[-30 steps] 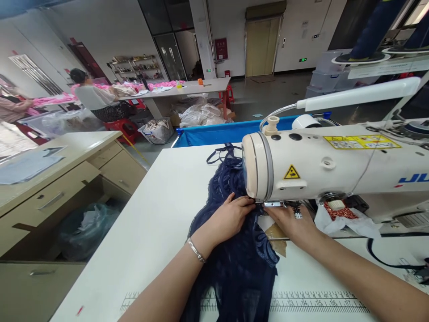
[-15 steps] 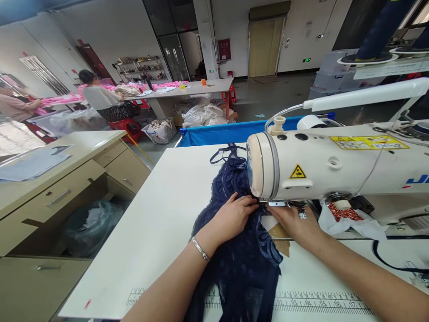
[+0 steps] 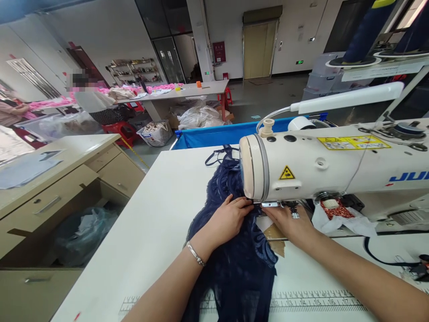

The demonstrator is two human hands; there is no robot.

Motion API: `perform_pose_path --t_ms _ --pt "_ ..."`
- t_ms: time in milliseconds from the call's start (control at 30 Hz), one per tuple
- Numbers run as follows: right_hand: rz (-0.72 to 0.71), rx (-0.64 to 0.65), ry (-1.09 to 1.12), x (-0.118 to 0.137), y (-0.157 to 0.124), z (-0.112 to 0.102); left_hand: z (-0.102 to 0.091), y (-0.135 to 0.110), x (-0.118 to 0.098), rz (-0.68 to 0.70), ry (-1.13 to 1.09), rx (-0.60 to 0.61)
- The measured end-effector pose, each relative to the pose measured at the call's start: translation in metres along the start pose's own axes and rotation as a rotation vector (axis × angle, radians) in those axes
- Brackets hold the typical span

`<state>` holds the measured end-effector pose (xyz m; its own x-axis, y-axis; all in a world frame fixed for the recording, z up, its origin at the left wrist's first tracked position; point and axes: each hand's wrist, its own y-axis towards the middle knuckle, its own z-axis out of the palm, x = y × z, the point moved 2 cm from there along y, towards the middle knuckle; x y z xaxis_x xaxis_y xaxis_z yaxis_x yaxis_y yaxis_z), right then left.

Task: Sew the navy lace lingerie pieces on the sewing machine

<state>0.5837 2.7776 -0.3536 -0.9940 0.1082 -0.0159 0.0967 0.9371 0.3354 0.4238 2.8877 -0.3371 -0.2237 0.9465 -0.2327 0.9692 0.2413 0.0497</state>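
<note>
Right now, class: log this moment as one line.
left hand: flat on navy cloth | right hand: beside needle | sewing machine: over cloth

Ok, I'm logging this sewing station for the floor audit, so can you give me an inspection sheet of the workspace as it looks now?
Surface: white sewing table, printed ruler along its near edge.
Job's things: navy lace fabric runs under the head of the sewing machine.
Clutter: white cloth with red patterned piece under the machine arm; brown paper scrap.
Hands: left hand flat on the fabric, bracelet on the wrist; right hand flat beside the needle area.
Cables: black cable on the table at right.
Surroundings: blue bin behind the table; open drawer at left; people at far tables with pink fabric.
</note>
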Motion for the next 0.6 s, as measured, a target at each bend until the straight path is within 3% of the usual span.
perform_pose_path --t_ms 367,600 --pt "-0.024 0.003 -0.063 -0.003 -0.003 0.012 0.001 0.002 -0.002 -0.028 -0.026 0.011" --pt "-0.025 -0.055 -0.118 -0.002 -0.006 0.008 0.003 0.001 0.000 -0.028 -0.035 0.019"
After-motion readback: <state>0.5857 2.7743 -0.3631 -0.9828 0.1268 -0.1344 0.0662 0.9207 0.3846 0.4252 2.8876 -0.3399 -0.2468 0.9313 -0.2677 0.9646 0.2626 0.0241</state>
